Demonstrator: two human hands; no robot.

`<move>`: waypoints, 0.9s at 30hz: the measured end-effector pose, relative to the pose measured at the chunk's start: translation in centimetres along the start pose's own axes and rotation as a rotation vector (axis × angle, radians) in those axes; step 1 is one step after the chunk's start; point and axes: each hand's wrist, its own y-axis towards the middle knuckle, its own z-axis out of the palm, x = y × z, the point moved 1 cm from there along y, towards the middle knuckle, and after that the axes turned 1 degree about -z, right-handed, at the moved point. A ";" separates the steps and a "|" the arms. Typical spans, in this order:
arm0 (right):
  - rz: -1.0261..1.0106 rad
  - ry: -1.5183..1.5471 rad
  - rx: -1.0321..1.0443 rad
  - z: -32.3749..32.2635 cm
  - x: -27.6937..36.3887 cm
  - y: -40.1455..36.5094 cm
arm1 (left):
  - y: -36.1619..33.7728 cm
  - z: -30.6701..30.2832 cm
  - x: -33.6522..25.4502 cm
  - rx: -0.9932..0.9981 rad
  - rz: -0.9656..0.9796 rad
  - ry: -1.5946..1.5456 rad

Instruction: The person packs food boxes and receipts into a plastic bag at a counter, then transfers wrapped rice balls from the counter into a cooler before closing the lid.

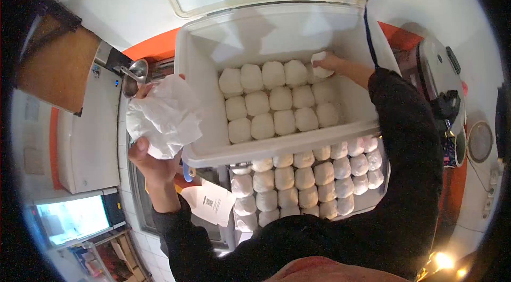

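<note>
My right hand (331, 62) reaches into a deep white plastic bin (213, 39) and pinches a white, powder-dusted ball (321, 69), like a dough ball, at the far right end of the back row. More such balls (280, 98) lie in rows on the bin's floor. Left of the bin, my left hand (154, 167) grips a crumpled white sheet (167, 114), thin like paper or plastic, with the thumb at its lower edge. The sheet hides some of those fingers. Closer to my body, below the bin, a second batch of pale balls (304, 178) sits in rows.
Metal scoops (137, 70) lie left of the bin. A printed paper with a square code (208, 202) is near my left forearm. To the right stand a lidded metal appliance (434, 69) and a round sieve (480, 141). A dark strap (367, 21) hangs over the bin's right side.
</note>
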 end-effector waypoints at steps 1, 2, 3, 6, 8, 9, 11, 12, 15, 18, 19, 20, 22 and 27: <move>0.016 -0.088 -0.013 1.2 -0.5 1.3 | 0.0 -0.4 0.4 0.001 -0.019 0.005; 0.006 -0.162 -0.006 2.0 -1.0 2.1 | 0.1 -0.6 0.5 0.013 -0.041 0.015; -0.020 -0.238 0.009 2.5 -1.4 2.9 | 0.6 -0.4 0.6 0.053 -0.059 0.050; -0.149 -0.477 0.095 2.9 -2.7 4.5 | 3.7 3.2 0.2 0.308 -0.096 0.331; -0.275 -0.660 0.162 2.9 -3.4 5.7 | 6.2 6.8 0.7 0.564 -0.113 0.521; -0.349 -0.763 0.190 2.8 -3.6 6.1 | 7.5 8.7 1.3 0.714 -0.133 0.580; -0.526 -0.936 0.220 1.9 -3.4 6.5 | 9.6 10.7 4.3 0.952 -0.117 0.781; -0.616 -0.982 0.198 1.1 -3.2 6.5 | 10.5 10.5 7.7 1.082 -0.075 0.950; -0.687 -0.734 0.090 -4.1 -0.7 4.9 | 12.0 10.1 16.2 1.450 0.042 1.490; -0.942 -0.095 0.041 -9.3 5.0 -13.1 | 10.5 8.7 20.7 1.518 0.080 1.793; -0.964 0.019 0.031 -10.9 5.7 -18.1 | 10.0 8.0 21.6 1.520 0.110 1.869; -0.904 0.100 0.037 -11.5 5.2 -23.4 | 9.3 7.0 22.8 1.525 0.151 1.955; -0.758 0.396 0.213 -10.4 -0.4 -28.8 | 8.3 5.6 24.2 1.531 0.219 2.074; -0.204 0.544 0.068 -1.1 -15.4 -31.3 | 6.4 3.2 26.7 1.594 0.507 2.335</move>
